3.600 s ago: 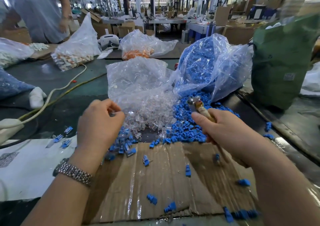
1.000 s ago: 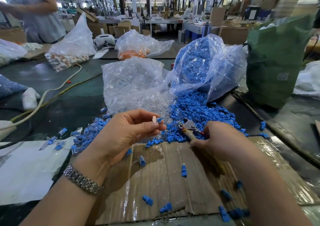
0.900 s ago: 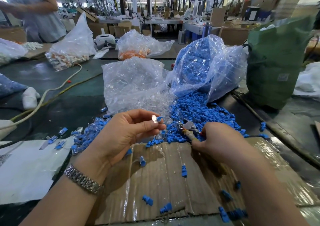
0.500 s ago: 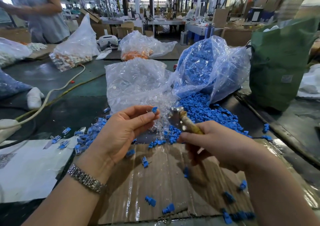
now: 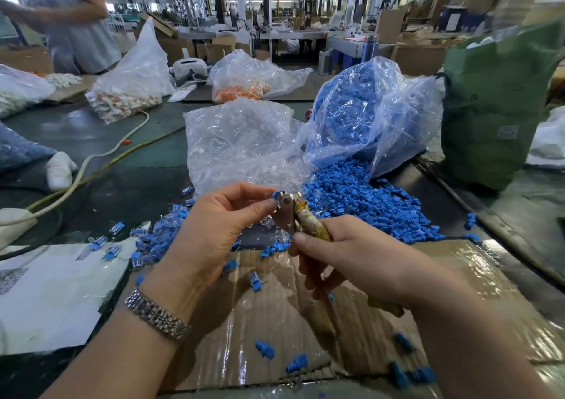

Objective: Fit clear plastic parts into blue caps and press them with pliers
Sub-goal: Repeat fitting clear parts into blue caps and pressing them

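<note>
Your left hand (image 5: 220, 230) is raised above the cardboard sheet (image 5: 275, 316), thumb and forefinger pinching a small blue cap (image 5: 277, 194) and holding it right at the metal head of the pliers (image 5: 289, 212). Whether a clear part already sits inside that cap is too small to tell. Your right hand (image 5: 351, 261) is wrapped around the pliers' worn yellowish handles, fingers curled tight on them, the tool angled up and to the left so its head meets the cap. Whether the jaws are closed on the cap cannot be made out. Behind your hands, a heap of loose blue caps (image 5: 367, 203) spills from a clear bag of blue caps (image 5: 367, 117), and just left of it a bag of clear plastic parts (image 5: 241, 145) lies open, with some clear pieces loose at its mouth. A smaller pile of assembled blue pieces (image 5: 162, 233) lies left of your left wrist, beside a white sheet (image 5: 55, 294). A few stray caps dot the cardboard. A metal watch band (image 5: 156, 316) circles your left wrist.
</note>
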The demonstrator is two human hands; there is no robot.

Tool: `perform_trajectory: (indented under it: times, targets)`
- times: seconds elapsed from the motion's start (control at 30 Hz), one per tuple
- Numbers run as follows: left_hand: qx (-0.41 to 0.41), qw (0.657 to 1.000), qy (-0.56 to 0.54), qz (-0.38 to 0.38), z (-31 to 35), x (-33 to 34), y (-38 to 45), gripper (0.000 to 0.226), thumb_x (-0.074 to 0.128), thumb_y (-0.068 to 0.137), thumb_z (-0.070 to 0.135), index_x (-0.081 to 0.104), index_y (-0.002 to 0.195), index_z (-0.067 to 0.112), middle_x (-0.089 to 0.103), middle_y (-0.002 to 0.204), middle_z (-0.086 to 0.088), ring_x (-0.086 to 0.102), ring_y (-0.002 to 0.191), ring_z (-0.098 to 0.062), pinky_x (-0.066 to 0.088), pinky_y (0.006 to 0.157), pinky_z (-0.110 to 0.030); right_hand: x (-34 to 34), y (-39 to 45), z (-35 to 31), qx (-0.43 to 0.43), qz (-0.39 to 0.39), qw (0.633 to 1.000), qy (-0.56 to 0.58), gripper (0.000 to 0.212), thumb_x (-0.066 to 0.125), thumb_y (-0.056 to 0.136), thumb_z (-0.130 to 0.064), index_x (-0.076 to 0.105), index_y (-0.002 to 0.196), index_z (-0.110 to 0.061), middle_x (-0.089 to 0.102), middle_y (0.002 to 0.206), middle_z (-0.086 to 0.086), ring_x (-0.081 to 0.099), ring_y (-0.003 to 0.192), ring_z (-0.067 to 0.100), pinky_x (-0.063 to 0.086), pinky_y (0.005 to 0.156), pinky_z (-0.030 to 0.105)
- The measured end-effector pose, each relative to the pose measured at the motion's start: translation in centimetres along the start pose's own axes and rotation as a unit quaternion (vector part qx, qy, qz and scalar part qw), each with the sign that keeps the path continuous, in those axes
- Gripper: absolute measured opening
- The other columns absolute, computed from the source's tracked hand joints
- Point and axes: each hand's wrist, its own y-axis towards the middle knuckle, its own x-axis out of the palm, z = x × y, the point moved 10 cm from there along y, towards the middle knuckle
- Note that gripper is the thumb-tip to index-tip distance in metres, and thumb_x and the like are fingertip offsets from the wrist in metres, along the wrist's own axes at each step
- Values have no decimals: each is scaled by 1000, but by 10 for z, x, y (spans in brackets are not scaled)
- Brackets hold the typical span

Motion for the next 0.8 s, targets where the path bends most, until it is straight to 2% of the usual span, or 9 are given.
perform_trajectory:
  times: [0.2,0.37,0.43,0.5,0.57,0.63,0.67,0.73,0.8]
  targets:
    - [18,999,45,9,3,-1,-1,30,71,72,20,75,100,9,79,94,-4,74,92,-14,58,72,-19,2,7,4,10,36,999,-22,44,48,105,-39,62,82,-4,63,61,3,65,54,20,57,61,39]
    - [35,995,89,17,8,-9,2,25,75,74,22,76,98,17,78,95,1,73,94,-11,57,85,-21,-4,5,9,17,9,1000,25,60,49,95,-60,69,96,-3,69,72,4,70,66,24,58,68,37]
    - [44,987,142,70,13,-30,5,18,77,81,13,75,96,21,77,92,2,72,89,-8,57,79,-20,-23,3,13,19,49,998,17,67,50,83,-71,71,96,-8,70,75,7,71,68,27,59,72,42]
    - [50,939,301,159,23,-58,3,14,76,86,13,73,91,27,74,86,5,69,81,-9,53,71,-23,-49,0,20,34,128,990,-53,65,52,82,-74,69,88,-12,68,71,5,68,66,25,58,72,46]
    - [53,841,488,227,37,-76,-3,9,71,85,19,69,86,28,68,86,5,64,83,-18,48,79,-35,-70,-3,28,65,199,964,-162,56,55,89,-68,59,74,-15,62,64,0,60,61,21,49,62,40]
    - [36,742,622,248,45,-80,-6,8,66,86,21,69,86,28,59,91,1,56,93,-26,38,88,-44,-81,-5,37,112,236,928,-265,49,55,91,-64,54,73,-19,60,69,-1,56,64,18,38,55,34]
    - [29,721,648,242,46,-79,-5,10,64,87,20,70,86,28,55,93,-1,53,99,-29,34,90,-45,-85,-6,41,135,244,910,-306,46,55,91,-64,53,75,-21,59,75,0,55,67,18,34,53,33]
    - [43,741,638,202,44,-65,-2,13,65,87,18,71,87,29,53,96,1,51,106,-29,35,92,-45,-87,-4,47,167,242,887,-357,43,56,91,-63,50,78,-22,58,88,2,55,75,21,31,54,32]
    - [75,800,584,116,34,-38,1,14,67,88,17,71,88,30,58,92,6,57,101,-23,43,92,-42,-87,-3,52,189,234,874,-383,44,58,90,-63,48,82,-21,54,99,4,54,86,24,39,63,34]
